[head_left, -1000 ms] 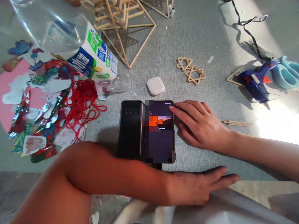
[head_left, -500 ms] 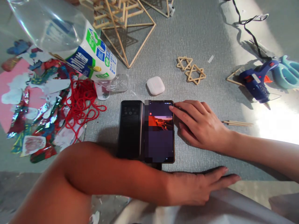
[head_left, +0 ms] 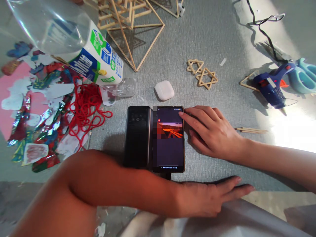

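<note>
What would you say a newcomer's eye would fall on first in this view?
Probably the lit phone with its orange picture, face up near the middle, the right hand at its edge. Next, perhaps, the tangled red string on the left, beside the big clear bottle. At the far right, the blue glue gun also stands out.

Left upper arm [head_left: 51, 210] rises from lower left corner; left elbow [head_left: 85, 168] sharply bent. Left forearm [head_left: 133, 187] runs rightward across lower frame. Left hand [head_left: 204, 199] at lower centre-right, below right hand [head_left: 213, 133]; two fingers extended rightward, slightly apart, remaining fingers unclear. Right forearm [head_left: 278, 161] enters from right edge, angled up and left. Right wrist [head_left: 243, 146] nearly straight. Right hand back-up, right of centre, fingers pointing left, loosely bent. Both hands bare, well apart.
</note>
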`<state>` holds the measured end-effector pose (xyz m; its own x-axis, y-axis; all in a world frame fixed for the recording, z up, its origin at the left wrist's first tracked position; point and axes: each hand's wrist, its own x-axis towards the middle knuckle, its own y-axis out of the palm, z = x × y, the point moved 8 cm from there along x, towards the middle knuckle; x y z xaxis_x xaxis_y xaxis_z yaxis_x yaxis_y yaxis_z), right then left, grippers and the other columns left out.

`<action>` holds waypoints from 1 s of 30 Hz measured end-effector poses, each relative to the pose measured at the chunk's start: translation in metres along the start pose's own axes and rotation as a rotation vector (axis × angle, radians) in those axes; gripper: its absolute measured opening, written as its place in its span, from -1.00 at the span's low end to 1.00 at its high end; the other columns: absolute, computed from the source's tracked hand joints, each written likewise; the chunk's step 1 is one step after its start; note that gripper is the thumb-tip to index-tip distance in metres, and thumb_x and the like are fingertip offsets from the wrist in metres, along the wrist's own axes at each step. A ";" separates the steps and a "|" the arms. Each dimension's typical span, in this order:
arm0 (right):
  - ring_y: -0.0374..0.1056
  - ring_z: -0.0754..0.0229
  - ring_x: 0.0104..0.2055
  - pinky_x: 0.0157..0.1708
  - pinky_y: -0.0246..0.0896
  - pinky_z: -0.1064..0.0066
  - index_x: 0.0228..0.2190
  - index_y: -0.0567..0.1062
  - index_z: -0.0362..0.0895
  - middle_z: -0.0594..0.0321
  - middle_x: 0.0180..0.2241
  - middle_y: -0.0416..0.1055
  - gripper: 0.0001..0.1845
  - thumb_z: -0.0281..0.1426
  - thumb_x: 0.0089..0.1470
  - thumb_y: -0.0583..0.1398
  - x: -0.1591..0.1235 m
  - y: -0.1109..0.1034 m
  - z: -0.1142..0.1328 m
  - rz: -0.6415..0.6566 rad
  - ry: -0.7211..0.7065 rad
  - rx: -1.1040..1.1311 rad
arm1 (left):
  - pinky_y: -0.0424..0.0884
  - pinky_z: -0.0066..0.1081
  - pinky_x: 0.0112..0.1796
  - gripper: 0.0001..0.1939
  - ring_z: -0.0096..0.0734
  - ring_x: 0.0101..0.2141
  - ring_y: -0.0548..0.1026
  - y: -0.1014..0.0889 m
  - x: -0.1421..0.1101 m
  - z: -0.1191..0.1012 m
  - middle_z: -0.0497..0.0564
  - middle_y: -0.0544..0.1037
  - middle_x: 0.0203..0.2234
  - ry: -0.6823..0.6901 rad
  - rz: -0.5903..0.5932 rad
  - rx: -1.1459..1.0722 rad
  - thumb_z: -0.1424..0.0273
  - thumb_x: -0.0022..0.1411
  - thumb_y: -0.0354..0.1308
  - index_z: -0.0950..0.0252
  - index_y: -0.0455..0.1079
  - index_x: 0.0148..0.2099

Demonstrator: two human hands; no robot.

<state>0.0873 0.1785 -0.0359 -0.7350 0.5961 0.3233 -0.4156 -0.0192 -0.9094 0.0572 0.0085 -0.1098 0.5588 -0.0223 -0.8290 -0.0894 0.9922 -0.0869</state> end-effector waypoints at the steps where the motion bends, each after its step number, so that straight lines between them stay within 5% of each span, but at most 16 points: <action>1: 0.43 -0.21 0.22 0.05 0.45 -0.09 0.43 0.29 -0.19 -0.14 0.26 0.49 -0.36 -0.39 0.38 0.13 0.000 0.000 0.000 0.000 -0.001 0.003 | 0.59 -0.36 -0.25 -0.66 -0.30 0.05 0.72 -0.002 -0.001 0.002 -0.19 0.76 -0.36 -0.014 -0.024 -0.013 0.39 -0.04 0.21 0.00 0.40 -0.79; 3: 0.43 -0.22 0.22 0.05 0.45 -0.09 0.41 0.30 -0.23 -0.16 0.26 0.50 -0.37 -0.39 0.38 0.14 0.000 0.000 0.000 -0.001 -0.009 -0.001 | 0.64 -0.29 -0.16 -0.71 -0.22 0.17 0.66 -0.010 -0.003 0.011 -0.15 0.79 -0.21 -0.134 -0.129 -0.073 0.39 0.01 0.18 0.02 0.52 -0.69; 5: 0.43 -0.23 0.22 0.04 0.45 -0.09 0.40 0.31 -0.27 -0.18 0.25 0.50 -0.38 -0.40 0.39 0.14 0.000 -0.001 0.001 0.000 -0.016 -0.010 | 0.61 -0.09 0.11 -0.63 -0.12 0.37 0.48 -0.019 -0.010 0.031 -0.10 0.71 0.14 -0.401 -0.321 -0.310 0.37 0.17 0.03 0.03 0.69 -0.44; 7: 0.43 -0.23 0.22 0.04 0.45 -0.08 0.40 0.31 -0.26 -0.18 0.25 0.50 -0.38 -0.40 0.39 0.13 0.000 -0.001 0.001 0.002 -0.014 -0.012 | 0.34 0.05 0.40 -0.45 -0.17 0.49 0.27 -0.017 -0.026 0.050 -0.15 0.49 0.41 -0.707 -0.571 -0.695 0.38 0.30 -0.14 -0.05 0.72 -0.11; 9: 0.43 -0.22 0.22 0.03 0.45 -0.09 0.42 0.29 -0.23 -0.17 0.25 0.50 -0.37 -0.39 0.39 0.13 0.000 0.000 0.000 0.004 -0.009 -0.007 | 0.10 0.01 0.52 -0.40 -0.31 0.54 0.18 -0.008 -0.031 0.052 -0.29 0.39 0.47 -0.856 -0.684 -0.958 0.36 0.34 -0.17 -0.22 0.65 0.07; 16: 0.43 -0.22 0.22 0.04 0.46 -0.07 0.39 0.33 -0.28 -0.18 0.25 0.50 -0.39 -0.40 0.39 0.13 0.000 0.000 0.001 0.008 -0.013 -0.015 | 0.11 -0.07 0.55 -0.43 -0.42 0.54 0.20 -0.007 -0.030 0.051 -0.43 0.42 0.44 -0.839 -0.676 -0.978 0.34 0.35 -0.13 -0.34 0.59 0.10; 22: 0.43 -0.23 0.23 0.05 0.45 -0.11 0.43 0.27 -0.21 -0.17 0.26 0.49 -0.34 -0.40 0.37 0.13 0.000 0.000 0.000 0.014 -0.002 0.001 | 0.16 -0.04 0.51 -0.35 -0.32 0.52 0.19 -0.008 -0.034 0.055 -0.18 0.37 0.49 -0.786 -0.655 -0.948 0.48 0.26 -0.21 -0.02 0.68 0.02; 27: 0.43 -0.23 0.23 0.04 0.44 -0.10 0.45 0.25 -0.18 -0.16 0.26 0.49 -0.32 -0.40 0.37 0.14 0.000 0.000 0.000 0.009 -0.002 0.001 | 0.17 0.00 0.50 -0.29 -0.31 0.53 0.17 -0.009 -0.031 0.053 -0.17 0.36 0.50 -0.784 -0.635 -0.883 0.51 0.25 -0.24 -0.08 0.62 0.15; 30: 0.43 -0.23 0.23 0.03 0.44 -0.09 0.43 0.28 -0.21 -0.16 0.26 0.49 -0.35 -0.40 0.38 0.13 0.000 0.000 0.000 0.011 -0.004 -0.010 | 0.28 0.06 0.45 -0.29 -0.22 0.50 0.22 -0.012 -0.031 0.052 -0.14 0.37 0.49 -0.755 -0.605 -0.756 0.53 0.25 -0.29 0.01 0.69 -0.03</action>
<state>0.0873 0.1782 -0.0365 -0.7414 0.5929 0.3144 -0.4021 -0.0173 -0.9154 0.0836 0.0040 -0.0540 0.9910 -0.1281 -0.0380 0.0346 0.5203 -0.8533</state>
